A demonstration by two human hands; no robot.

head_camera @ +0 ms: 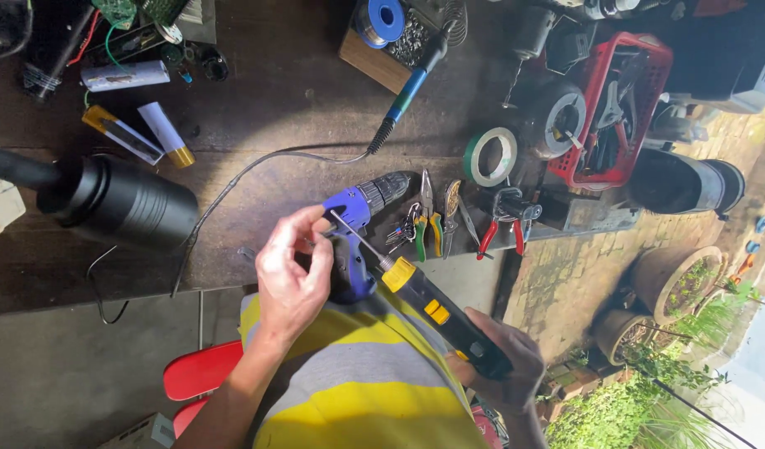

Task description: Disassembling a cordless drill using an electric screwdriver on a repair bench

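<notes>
- The left hand was clamped around the grip of a blue cordless drill, which lay at the near edge of the tabletop over the person's lap.
- The right hand was closed on the black-and-yellow electric screwdriver, whose thin shaft ran up to the drill body just beside the left fingers.
- To do this well, I judge the bit should stay square in the screw head, with the left hand bracing the drill so it cannot roll.
- Beyond the drill, a soldering iron with a blue handle lay with its cable curling toward the drill.
- Right of the drill lay pliers with green and red handles, a green tape roll, and a red basket of tools.
- Far left of the drill lay a white tube and two flat white packs with yellow ends; their labels were too small to tell.
</notes>
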